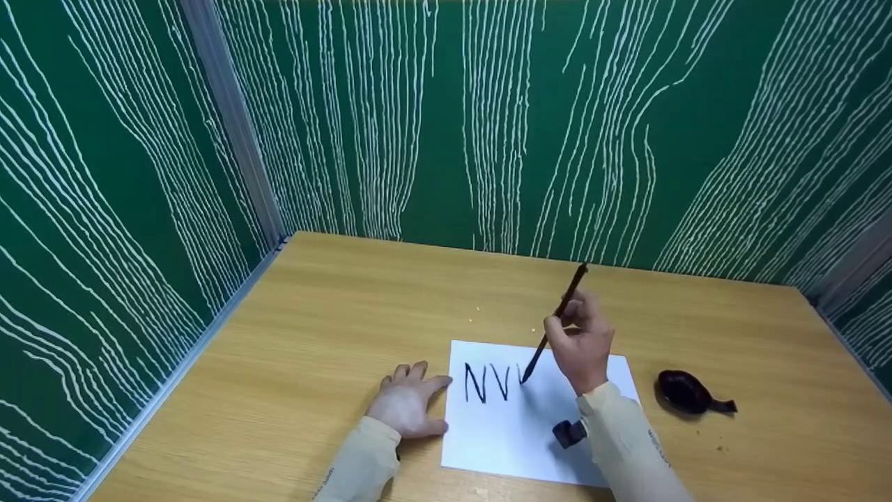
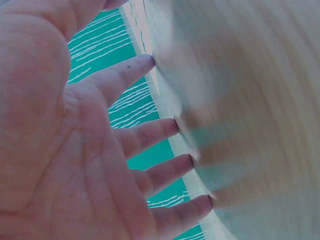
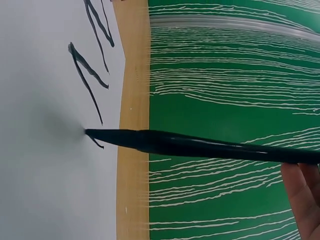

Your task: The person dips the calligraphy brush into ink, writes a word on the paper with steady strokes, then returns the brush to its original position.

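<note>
In the head view my right hand (image 1: 584, 341) pinches a slim black ink brush (image 1: 573, 287), its top end leaning up and away to the right. The brush tip meets a white sheet of paper (image 1: 516, 443) at a short dark stroke, just right of the black letters N and V. Up close in the right wrist view, the dark tapered tip (image 3: 112, 136) rests at that stroke. My left hand (image 1: 404, 404) lies spread at the paper's left edge, thumb and index finger reaching it. In the left wrist view its fingertips (image 2: 184, 164) touch the wooden surface.
Right of the paper sits a small black dish (image 1: 683, 392) with a short handle. A dark block (image 1: 570, 434) shows at the right wrist, over the paper. Green walls (image 1: 442, 139) with white wavy lines stand behind and beside the wooden table (image 1: 334, 307).
</note>
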`<state>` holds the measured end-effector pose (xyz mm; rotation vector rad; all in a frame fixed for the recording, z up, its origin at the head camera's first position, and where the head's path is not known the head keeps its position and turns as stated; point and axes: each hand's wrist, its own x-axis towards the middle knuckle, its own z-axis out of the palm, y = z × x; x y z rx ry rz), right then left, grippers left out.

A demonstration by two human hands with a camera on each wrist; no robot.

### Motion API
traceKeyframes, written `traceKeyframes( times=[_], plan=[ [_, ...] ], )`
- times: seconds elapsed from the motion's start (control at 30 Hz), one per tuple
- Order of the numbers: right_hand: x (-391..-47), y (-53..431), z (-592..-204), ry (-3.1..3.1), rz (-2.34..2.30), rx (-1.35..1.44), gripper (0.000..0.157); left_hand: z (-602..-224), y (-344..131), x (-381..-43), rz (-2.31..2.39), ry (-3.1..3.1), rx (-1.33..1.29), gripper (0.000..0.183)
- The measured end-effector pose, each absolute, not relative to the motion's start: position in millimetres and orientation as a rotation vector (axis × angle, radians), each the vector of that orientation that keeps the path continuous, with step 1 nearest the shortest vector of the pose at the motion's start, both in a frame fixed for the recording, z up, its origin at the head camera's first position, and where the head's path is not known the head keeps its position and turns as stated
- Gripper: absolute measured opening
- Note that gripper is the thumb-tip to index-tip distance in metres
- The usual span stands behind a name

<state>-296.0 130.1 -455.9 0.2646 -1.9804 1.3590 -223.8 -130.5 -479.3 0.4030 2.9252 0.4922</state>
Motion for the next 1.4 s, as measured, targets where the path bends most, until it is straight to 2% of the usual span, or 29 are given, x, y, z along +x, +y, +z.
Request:
traceKeyframes(
  times=[0.43,0.73,1.4],
  plan=[
    [-294,130,-451,-1.968,1.417,0.320,0.022,-480,-131,-225,0.526,2.906,0.390,0.076],
    [-297,139,-447,-1.808,1.413,0.281,0.028,-479,-132,-223,0.535,2.917,0.401,0.075],
    [-301,141,-457,-1.956,1.260,0.253,0.028,-479,-130,-224,0.524,2.896,0.367,0.076]
  ],
)
